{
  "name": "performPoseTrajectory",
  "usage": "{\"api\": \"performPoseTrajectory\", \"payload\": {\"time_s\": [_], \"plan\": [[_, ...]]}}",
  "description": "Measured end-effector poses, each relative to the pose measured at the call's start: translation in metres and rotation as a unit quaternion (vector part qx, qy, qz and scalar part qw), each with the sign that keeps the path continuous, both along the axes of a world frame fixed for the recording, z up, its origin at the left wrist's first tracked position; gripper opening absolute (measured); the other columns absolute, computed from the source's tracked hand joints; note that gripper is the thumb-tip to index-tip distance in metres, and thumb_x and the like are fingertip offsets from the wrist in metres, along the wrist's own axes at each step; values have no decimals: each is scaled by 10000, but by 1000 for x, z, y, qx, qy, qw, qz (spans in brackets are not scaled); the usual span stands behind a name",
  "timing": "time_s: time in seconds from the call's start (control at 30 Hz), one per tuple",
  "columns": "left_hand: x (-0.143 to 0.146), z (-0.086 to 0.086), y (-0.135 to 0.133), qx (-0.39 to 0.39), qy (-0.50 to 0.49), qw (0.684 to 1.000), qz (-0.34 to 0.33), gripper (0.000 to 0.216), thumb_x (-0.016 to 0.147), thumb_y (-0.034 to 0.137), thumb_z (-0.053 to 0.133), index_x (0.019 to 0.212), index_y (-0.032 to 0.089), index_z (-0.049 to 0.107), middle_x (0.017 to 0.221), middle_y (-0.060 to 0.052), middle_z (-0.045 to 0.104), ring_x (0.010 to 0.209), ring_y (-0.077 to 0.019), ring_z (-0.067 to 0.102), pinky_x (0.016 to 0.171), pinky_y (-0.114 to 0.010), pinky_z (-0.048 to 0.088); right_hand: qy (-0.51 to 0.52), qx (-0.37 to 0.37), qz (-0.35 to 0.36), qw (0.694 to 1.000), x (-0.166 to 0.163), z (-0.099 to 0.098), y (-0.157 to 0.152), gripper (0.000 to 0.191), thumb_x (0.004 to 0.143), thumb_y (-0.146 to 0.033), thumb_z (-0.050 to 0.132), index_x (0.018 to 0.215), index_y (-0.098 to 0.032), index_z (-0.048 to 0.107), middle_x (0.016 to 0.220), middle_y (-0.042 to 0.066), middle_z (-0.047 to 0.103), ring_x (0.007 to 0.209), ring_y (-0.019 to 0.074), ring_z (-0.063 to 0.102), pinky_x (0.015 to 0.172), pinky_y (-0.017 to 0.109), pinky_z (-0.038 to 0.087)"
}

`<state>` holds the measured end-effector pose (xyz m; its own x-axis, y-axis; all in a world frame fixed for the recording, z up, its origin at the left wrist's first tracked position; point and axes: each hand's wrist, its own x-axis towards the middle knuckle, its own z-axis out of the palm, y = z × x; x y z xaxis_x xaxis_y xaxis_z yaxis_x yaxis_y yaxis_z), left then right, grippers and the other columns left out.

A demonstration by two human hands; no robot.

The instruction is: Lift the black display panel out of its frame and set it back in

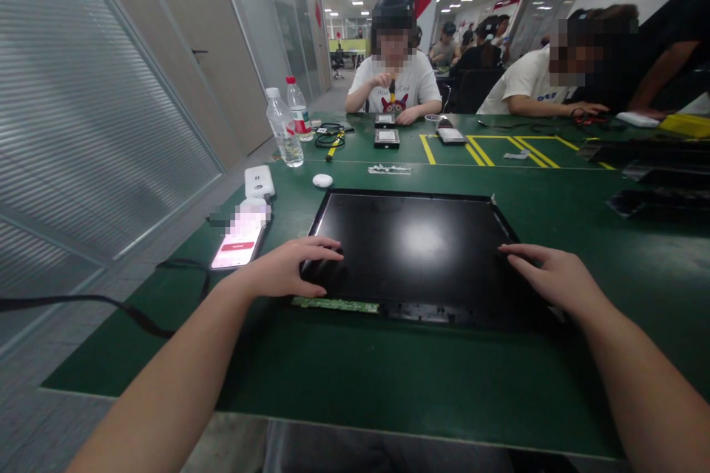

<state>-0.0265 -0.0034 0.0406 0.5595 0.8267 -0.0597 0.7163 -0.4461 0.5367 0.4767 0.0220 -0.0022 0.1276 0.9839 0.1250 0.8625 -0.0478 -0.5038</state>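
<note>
A flat black display panel (410,251) lies on the green table in front of me, its dark screen facing up and reflecting a light. Along its near edge runs a green circuit board strip (336,305), beside a black frame section. My left hand (285,266) is at the panel's left edge, fingers and thumb spread over the screen's corner area. At the right edge is my right hand (560,277), its fingers stretched inward and the thumb slightly apart from them. Whether either hand presses on the panel is hard to see. Neither hand holds anything.
Left of the panel lie a lit phone (239,240), a white power bank (259,182) and a white earbud case (322,181). Two bottles (285,133) stand behind. A person (393,77) opposite works on hard drives (387,137). Dark strips (660,203) lie at right.
</note>
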Motion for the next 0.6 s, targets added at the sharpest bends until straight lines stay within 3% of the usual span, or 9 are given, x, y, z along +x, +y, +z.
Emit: {"api": "performPoseTrajectory", "payload": {"time_s": [0.6], "plan": [[2, 0, 1, 28, -15, 1000, 1, 565, 743, 390, 861, 1301, 325, 795, 1507, -71, 698, 1354, -346, 677, 1180, -499, 487, 1, 0, 7, 1000, 2, -1, 3, 257, 788, -461, 648, 907, -368, 857, 1018, 1, 840, 1009, 337, 768, 941, 487, 594]]}}
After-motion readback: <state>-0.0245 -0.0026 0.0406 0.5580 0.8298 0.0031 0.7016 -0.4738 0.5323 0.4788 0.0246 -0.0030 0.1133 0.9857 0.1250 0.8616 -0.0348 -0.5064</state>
